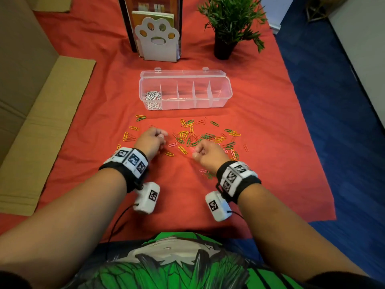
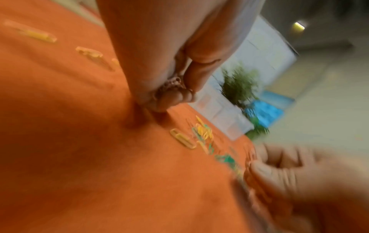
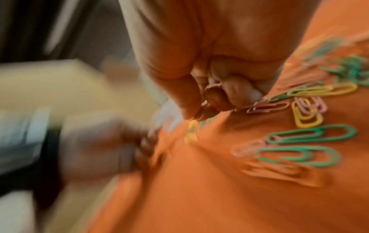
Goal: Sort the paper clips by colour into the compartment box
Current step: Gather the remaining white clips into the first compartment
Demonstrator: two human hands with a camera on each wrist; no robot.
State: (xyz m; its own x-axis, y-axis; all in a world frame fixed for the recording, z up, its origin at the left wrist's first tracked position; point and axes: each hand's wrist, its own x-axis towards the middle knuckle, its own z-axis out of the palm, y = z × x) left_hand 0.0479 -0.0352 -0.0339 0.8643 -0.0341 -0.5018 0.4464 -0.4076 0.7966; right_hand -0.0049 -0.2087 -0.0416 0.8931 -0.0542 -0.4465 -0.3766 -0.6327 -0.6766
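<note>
Yellow, green, red and pink paper clips (image 1: 195, 136) lie scattered on the red cloth in front of the clear compartment box (image 1: 227, 94). Its leftmost compartment holds white clips (image 1: 153, 99); the others look bare. My left hand (image 1: 161, 137) is curled at the left edge of the scatter and pinches a small bunch of clips (image 2: 171, 86) between thumb and fingers; their colour is unclear. My right hand (image 1: 195, 151) is curled at the near side of the pile and grips pinkish clips (image 3: 211, 88). A pink clip (image 3: 267, 107) lies at its fingertips.
A paw-shaped white bookend (image 1: 157, 40) with books and a potted plant (image 1: 229, 24) stand behind the box. Flattened cardboard (image 1: 41, 122) lies along the left edge of the cloth. Blue floor (image 1: 333, 122) shows on the right.
</note>
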